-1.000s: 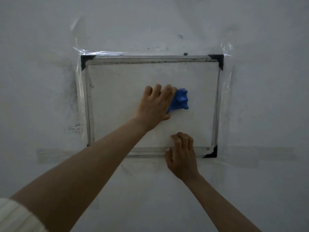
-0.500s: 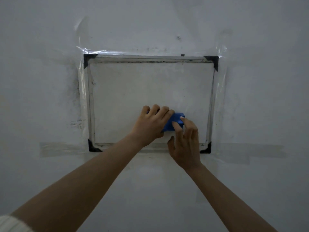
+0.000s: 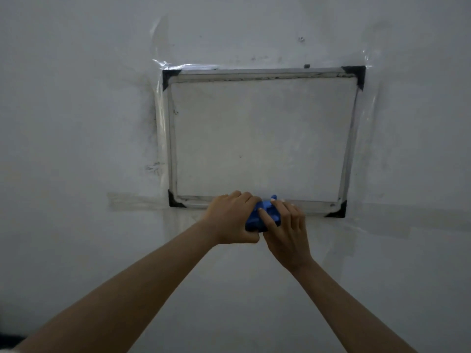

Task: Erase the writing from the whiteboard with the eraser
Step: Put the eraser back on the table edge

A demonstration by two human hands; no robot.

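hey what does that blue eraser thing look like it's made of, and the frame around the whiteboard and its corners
Blue eraser: seemingly soft cloth or foam, matte; it bunches and creases between the left hand and right hand.
Whiteboard frame: probably thin metal, maybe aluminium; grey with a dull sheen, though silver plastic is possible.
Corner pieces: apparently black plastic caps, matte.

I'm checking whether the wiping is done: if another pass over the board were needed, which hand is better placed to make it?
Probably the left hand: its fingers wrap the blue eraser at the whiteboard bottom edge. The right hand only pinches it. No writing shows.
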